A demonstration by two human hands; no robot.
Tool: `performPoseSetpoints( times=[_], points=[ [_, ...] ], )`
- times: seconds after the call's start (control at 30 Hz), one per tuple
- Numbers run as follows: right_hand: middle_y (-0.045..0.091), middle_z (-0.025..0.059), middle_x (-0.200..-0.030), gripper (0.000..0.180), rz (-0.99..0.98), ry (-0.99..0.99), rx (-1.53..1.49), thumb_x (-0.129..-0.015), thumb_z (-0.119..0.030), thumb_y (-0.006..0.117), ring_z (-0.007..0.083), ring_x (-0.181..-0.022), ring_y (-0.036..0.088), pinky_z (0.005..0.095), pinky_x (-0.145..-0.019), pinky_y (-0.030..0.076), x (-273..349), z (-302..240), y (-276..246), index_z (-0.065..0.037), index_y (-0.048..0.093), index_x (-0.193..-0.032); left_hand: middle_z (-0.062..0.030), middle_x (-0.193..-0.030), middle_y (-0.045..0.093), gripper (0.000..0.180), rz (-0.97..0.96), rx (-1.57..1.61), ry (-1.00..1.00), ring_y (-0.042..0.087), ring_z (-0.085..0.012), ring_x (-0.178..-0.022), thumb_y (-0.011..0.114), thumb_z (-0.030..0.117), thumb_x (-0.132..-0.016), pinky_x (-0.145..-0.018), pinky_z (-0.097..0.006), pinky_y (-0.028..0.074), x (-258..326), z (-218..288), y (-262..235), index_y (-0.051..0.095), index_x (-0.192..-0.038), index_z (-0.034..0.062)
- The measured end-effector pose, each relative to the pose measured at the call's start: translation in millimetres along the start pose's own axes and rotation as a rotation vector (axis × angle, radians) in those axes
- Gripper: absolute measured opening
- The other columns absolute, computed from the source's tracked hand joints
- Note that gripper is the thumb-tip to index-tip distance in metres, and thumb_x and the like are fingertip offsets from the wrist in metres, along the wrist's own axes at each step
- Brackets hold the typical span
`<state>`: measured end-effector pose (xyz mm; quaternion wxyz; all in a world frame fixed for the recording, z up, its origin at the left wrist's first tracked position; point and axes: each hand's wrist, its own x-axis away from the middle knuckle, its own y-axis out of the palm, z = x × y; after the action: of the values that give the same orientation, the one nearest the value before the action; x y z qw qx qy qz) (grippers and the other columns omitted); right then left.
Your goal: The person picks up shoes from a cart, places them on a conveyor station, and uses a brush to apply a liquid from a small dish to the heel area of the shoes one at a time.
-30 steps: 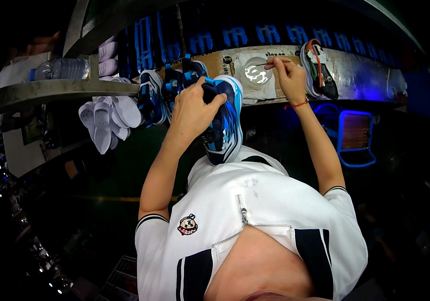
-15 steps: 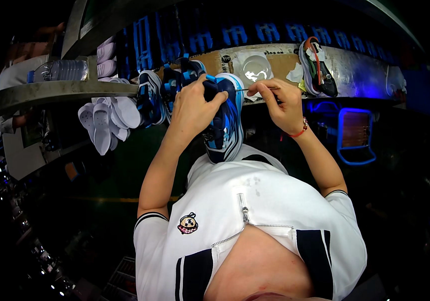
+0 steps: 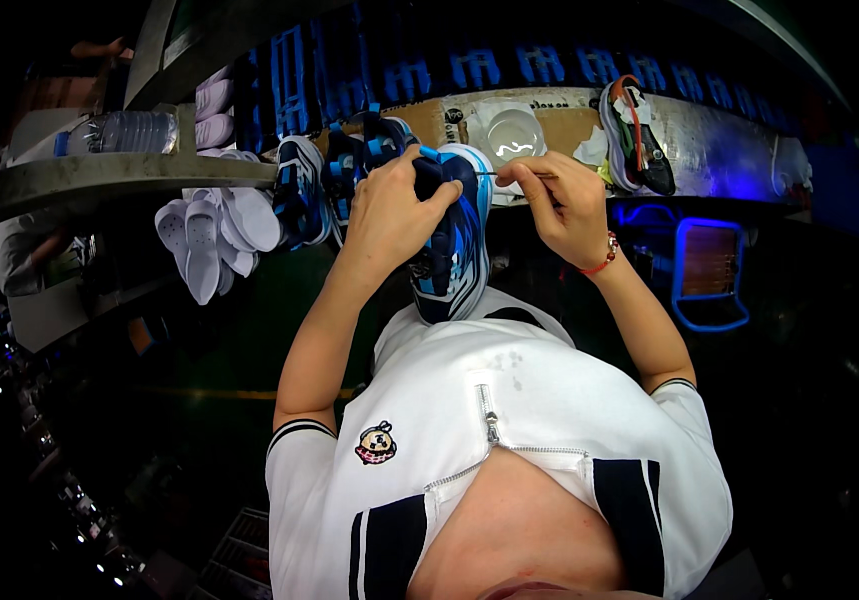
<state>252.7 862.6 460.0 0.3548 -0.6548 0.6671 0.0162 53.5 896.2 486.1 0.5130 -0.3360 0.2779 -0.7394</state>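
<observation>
A navy and blue sneaker (image 3: pixel 454 250) with a white sole stands in front of me, its near end by my lap. My left hand (image 3: pixel 394 210) is closed on its upper, thumb pressed near the far part. In a pinch, my right hand (image 3: pixel 561 205) holds a thin brush-like tool (image 3: pixel 494 174), whose tip meets the sneaker close to my left thumb. Just beyond the right hand, a clear shallow bowl (image 3: pixel 512 135) rests on white paper. More navy and blue sneakers (image 3: pixel 301 195) stand to the left of my left hand.
White clogs (image 3: pixel 204 235) hang beside a metal rail (image 3: pixel 139 182) at left, with a plastic bottle (image 3: pixel 124 132) behind it. A black and orange sneaker (image 3: pixel 637 135) lies on the bench (image 3: pixel 704 160). A blue-framed stool (image 3: pixel 709 272) stands below at right.
The sneaker and both hands have shifted very slightly to the right. The tool's tip stays at the sneaker, and both grips are the same.
</observation>
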Motion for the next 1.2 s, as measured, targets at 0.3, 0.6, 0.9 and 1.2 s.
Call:
performPoseSetpoints(
  times=[0.3,0.6,0.9,1.2],
  points=[
    [0.069,0.0061,-0.080,0.017,0.073,0.205,-0.168,-0.094,-0.009,0.053,0.0070,-0.063,0.056,0.0197,-0.055,0.041,-5,15,-9,0.002,0.066,-0.094,-0.0220,-0.092,0.067,0.049,-0.145,0.055,-0.124,0.065,-0.0340,-0.087,0.068,0.036,-0.075,-0.081,-0.039,0.050,-13,6,-10,0.062,-0.101,-0.0049],
    [0.070,0.0059,-0.083,0.023,0.253,0.424,-0.346,-0.097,-0.014,0.050,0.0000,-0.054,0.034,0.0164,-0.049,0.026,26,34,-37,0.002,0.066,-0.098,-0.0231,-0.114,0.062,0.061,-0.128,-0.178,-0.271,0.058,-0.0361,-0.108,0.068,0.046,-0.070,-0.094,-0.042,0.046,-131,-75,59,0.064,-0.108,-0.0013],
    [0.070,0.0053,-0.083,0.027,0.191,0.547,-0.359,-0.096,-0.017,0.052,0.0045,-0.068,0.052,0.0191,-0.061,0.038,41,43,-38,0.004,0.068,-0.094,-0.0279,-0.113,0.059,0.066,-0.038,-0.290,-0.210,0.057,-0.0416,-0.105,0.061,0.047,-0.080,-0.091,-0.043,0.046,-142,-102,95,0.056,-0.116,-0.0068],
    [0.069,0.0026,-0.082,0.028,0.141,0.642,-0.399,-0.097,-0.018,0.051,0.0029,-0.065,0.045,0.0196,-0.059,0.034,44,63,-46,0.003,0.069,-0.092,-0.0220,-0.110,0.051,0.067,0.085,-0.573,0.287,0.045,-0.0361,-0.108,0.075,0.032,-0.073,-0.095,-0.050,0.033,-68,-123,65,0.045,-0.130,0.0138]
  ],
)
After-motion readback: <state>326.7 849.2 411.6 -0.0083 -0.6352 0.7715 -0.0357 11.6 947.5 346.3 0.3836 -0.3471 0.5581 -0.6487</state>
